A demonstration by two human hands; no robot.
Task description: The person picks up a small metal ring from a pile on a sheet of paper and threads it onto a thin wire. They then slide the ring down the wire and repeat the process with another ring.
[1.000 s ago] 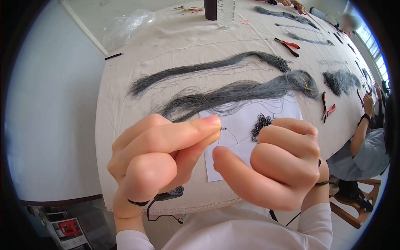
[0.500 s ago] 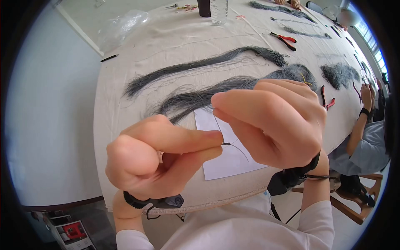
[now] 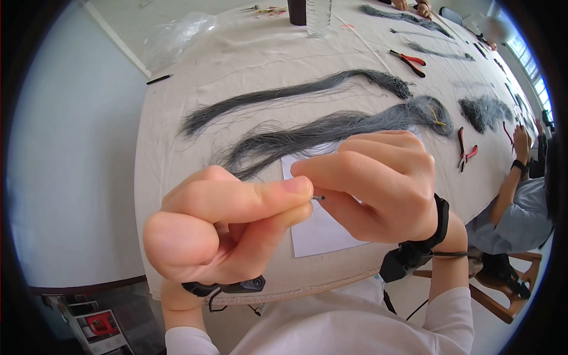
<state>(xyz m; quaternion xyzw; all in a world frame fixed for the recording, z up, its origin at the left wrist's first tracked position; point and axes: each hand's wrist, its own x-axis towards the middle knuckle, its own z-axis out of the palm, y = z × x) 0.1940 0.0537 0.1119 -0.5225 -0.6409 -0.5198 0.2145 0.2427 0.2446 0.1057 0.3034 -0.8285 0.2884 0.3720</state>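
My left hand (image 3: 231,222) pinches a short dark knotted piece of strand (image 3: 319,197) between thumb and index finger; its small end sticks out past the fingertips. Close against it, my right hand (image 3: 378,183) has its fingers curled, index finger and thumb drawn together just beyond my left thumb. What the right fingertips hold is hidden. Under both hands lies a white sheet of paper (image 3: 310,239). Just past them stretches a loose bundle of grey strands (image 3: 319,127) with a yellow tie (image 3: 436,117) at its right end.
Farther back lies a second grey bundle (image 3: 278,92). Red-handled pliers (image 3: 408,61) and another pair (image 3: 465,151) rest on the cloth-covered table (image 3: 171,195). A black pen (image 3: 159,79), plastic bag (image 3: 177,38) and clear bottle (image 3: 319,18) are at the far left. A co-worker's arm (image 3: 510,192) is at right.
My right hand has moved left and slightly down, its fingertips closer to my left thumb. The long curved strand tail seen below the knot before is out of sight now.
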